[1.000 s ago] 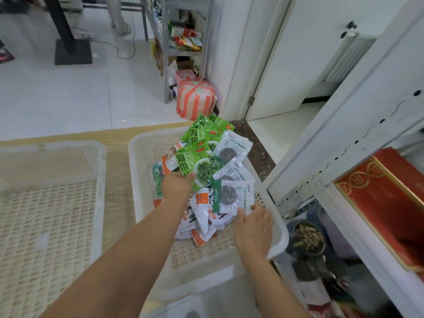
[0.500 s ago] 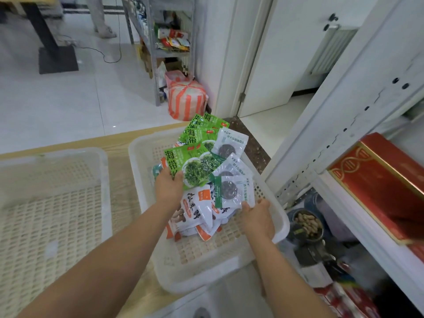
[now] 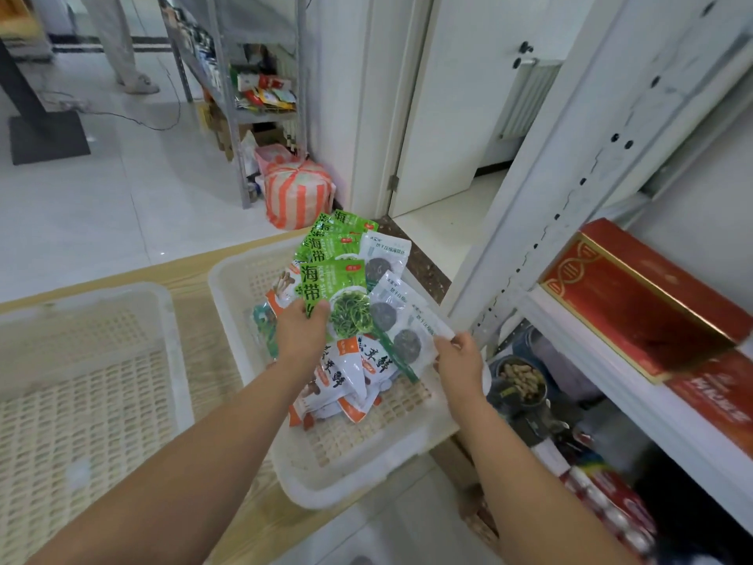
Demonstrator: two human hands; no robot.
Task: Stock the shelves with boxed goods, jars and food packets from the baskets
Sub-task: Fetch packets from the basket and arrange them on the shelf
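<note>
Pick step underway: shelf (image 3: 635,401) sitting to the right, basket (image 3: 366,475) resting on the counter (image 3: 195,275). Left grip (image 3: 301,332) pinching a green kelp packet (image 3: 338,295), right grip (image 3: 460,356) pinching a white seaweed packet (image 3: 407,340) (both over the pile). Next, probably: swinging them right and clearing the shelf upright.

Left hand (image 3: 301,333), right hand (image 3: 459,357) on packets (image 3: 346,320)

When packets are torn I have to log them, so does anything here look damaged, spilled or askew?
Nothing looks torn or spilled. The packets just lie in a loose, overlapping heap in the basket, while the left hand holds a green packet and the right hand pinches a white packet.
</note>
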